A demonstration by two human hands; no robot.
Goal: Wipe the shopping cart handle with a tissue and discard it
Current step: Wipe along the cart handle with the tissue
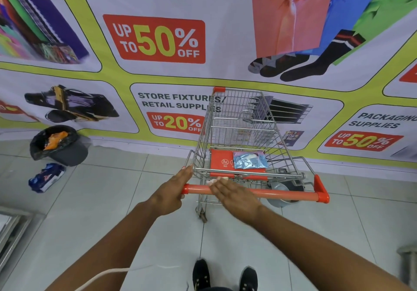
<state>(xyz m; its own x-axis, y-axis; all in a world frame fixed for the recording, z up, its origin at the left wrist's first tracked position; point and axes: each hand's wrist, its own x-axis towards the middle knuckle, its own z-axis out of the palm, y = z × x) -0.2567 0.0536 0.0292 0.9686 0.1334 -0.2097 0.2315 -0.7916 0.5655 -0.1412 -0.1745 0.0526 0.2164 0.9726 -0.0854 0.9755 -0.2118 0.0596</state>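
The left hand grips the left end of the orange cart handle. Just beside it, the right hand lies flat over the bar, fingers together, pressing a white tissue that peeks out beyond its fingertips. The bin stands well off to the left.

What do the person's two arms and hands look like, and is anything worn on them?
Both arms are bare from the frame's bottom edge to the wrists; no sleeves show. The left hand and right hand wear no gloves, and no rings, watch or bracelet are visible. A thin white cord runs beside the left forearm near the bottom edge; whether it is attached to the arm cannot be told.
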